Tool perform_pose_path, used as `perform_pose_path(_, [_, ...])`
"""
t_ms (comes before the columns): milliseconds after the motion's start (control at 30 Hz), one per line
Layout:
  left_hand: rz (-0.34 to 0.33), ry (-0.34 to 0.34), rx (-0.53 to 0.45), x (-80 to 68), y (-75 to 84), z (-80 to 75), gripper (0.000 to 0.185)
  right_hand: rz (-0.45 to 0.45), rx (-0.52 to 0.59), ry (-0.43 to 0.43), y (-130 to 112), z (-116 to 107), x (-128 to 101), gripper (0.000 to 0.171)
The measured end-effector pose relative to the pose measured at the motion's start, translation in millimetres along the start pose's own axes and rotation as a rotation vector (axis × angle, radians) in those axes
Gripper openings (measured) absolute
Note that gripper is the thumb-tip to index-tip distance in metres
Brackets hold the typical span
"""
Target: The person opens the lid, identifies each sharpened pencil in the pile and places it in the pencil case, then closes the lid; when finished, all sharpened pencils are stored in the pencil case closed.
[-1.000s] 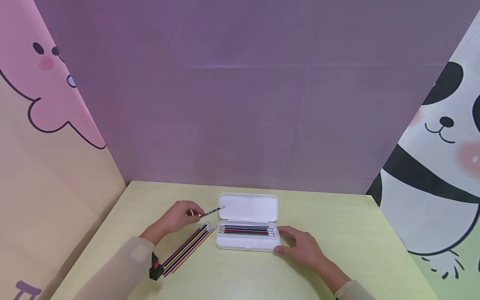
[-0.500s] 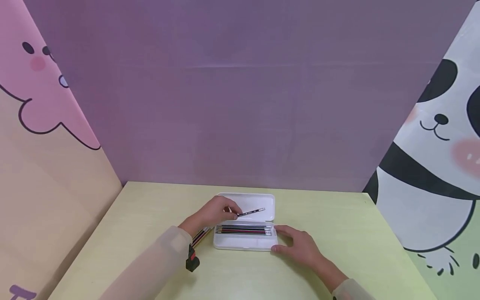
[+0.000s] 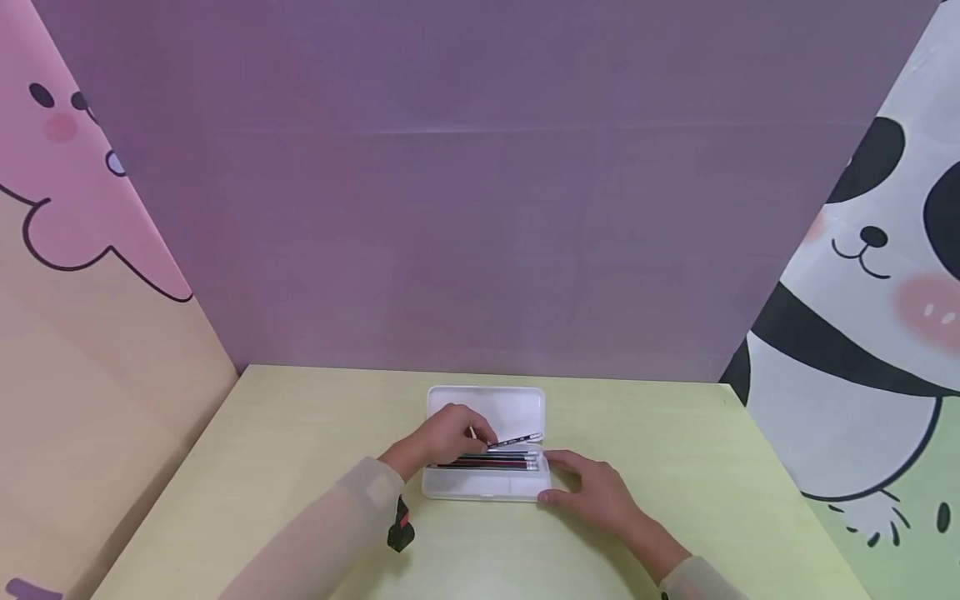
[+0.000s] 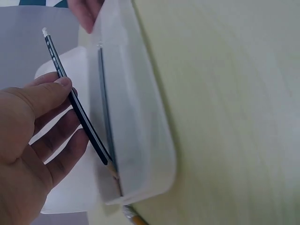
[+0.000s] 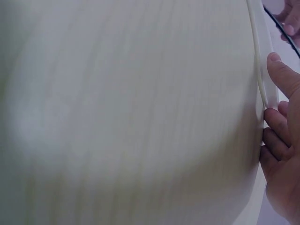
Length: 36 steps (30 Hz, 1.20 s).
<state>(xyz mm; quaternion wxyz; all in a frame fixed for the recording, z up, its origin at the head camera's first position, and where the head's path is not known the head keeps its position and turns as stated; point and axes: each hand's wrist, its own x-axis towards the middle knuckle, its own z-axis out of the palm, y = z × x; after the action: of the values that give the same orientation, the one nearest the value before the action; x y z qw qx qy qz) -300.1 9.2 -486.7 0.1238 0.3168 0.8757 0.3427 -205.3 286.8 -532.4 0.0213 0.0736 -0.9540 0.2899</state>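
A white pencil case (image 3: 480, 486) lies open on the yellow-green table (image 3: 675, 467), its lid (image 3: 517, 406) folded back. Several pencils (image 3: 491, 461) lie in its tray. My left hand (image 3: 446, 435) pinches a dark pencil (image 3: 515, 440) between thumb and fingers just above the tray; in the left wrist view this pencil (image 4: 77, 105) slants with its lead tip down at the case's (image 4: 140, 140) near end. My right hand (image 3: 588, 492) holds the case's right end, thumb and fingers against its edge (image 5: 262, 89).
Purple backdrop behind, a pink cartoon panel (image 3: 75, 208) on the left and a panda panel (image 3: 862, 317) on the right wall in the table. A pencil end (image 4: 133, 216) shows beside the case. My left sleeve (image 3: 330, 533) hides the table left of the case.
My left hand has carried the dark pencil from left of the case to just above the tray and lowered it. The loose pencils on the table are now hidden by my arm. Right hand unmoved.
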Motion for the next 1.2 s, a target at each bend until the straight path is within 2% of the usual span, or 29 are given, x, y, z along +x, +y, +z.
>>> perform_pose_path(300, [0.012, -0.032, 0.041, -8.2, -7.2, 13.6, 0.015, 0.002, 0.007, -0.006, 0.5, 1.3, -0.5, 0.066])
perform_pose_path(567, [0.053, 0.012, 0.22, -7.6, -4.6, 23.7, 0.017, -0.012, -0.001, -0.009, 2.0, 0.2, 1.6, 0.066])
perform_pose_path(767, [0.063, 0.021, 0.27, -7.0, -6.1, 25.6, 0.02, -0.023, -0.006, -0.019, 0.6, -2.4, 5.0, 0.065])
perform_pose_path(867, [0.067, 0.03, 0.227, -11.6, -9.0, 23.9, 0.02, -0.027, -0.01, -0.031, -0.9, -4.5, 5.8, 0.065])
perform_pose_path(967, [0.058, 0.066, 0.121, -20.3, -14.1, 21.0, 0.02, -0.027, -0.017, -0.043, -2.8, -8.3, 5.0, 0.068])
perform_pose_path(1100, [0.023, 0.154, -0.02, -33.8, -21.7, 15.5, 0.02, -0.041, -0.033, -0.053, -3.7, -15.6, 3.9, 0.076])
perform_pose_path(1200, [-0.038, 0.251, -0.079, -44.1, -26.8, 9.1, 0.023, -0.054, -0.024, -0.061, -3.6, -21.5, 4.7, 0.079])
